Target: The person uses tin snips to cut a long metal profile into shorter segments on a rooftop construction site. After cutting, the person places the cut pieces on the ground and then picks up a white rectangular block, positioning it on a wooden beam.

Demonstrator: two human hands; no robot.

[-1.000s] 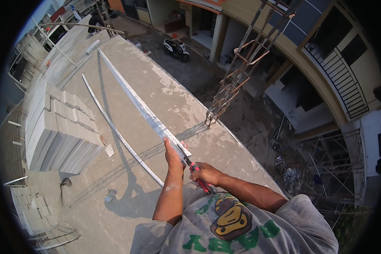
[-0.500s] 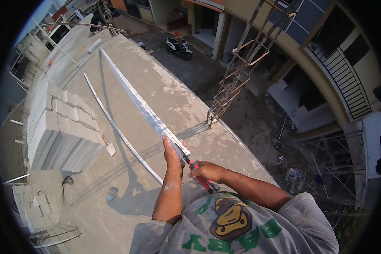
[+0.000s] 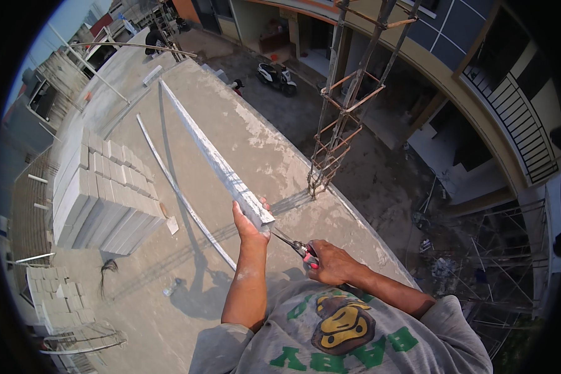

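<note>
My left hand (image 3: 248, 228) is closed round the near end of a long, whitish metal channel (image 3: 217, 156), which stretches away toward the far left. In my right hand (image 3: 335, 262) is a pair of red-handled snips (image 3: 301, 249). Their dark, narrow jaws point left toward the channel's end, seemingly just apart from it. My right fingers wrap the handles and hide most of them. A second thin, pale strip (image 3: 184, 198) lies on the concrete to the left of the channel.
A stack of pale blocks (image 3: 106, 199) stands left, with more blocks (image 3: 56, 299) nearer. The concrete slab's edge (image 3: 349, 209) drops off to the right, beside a rusty rebar column (image 3: 343, 124). A scooter (image 3: 277, 78) is parked below.
My right hand has drawn the snips back to the right, away from the channel's end. The left hand keeps hold of the channel, and the whole view has shifted slightly.
</note>
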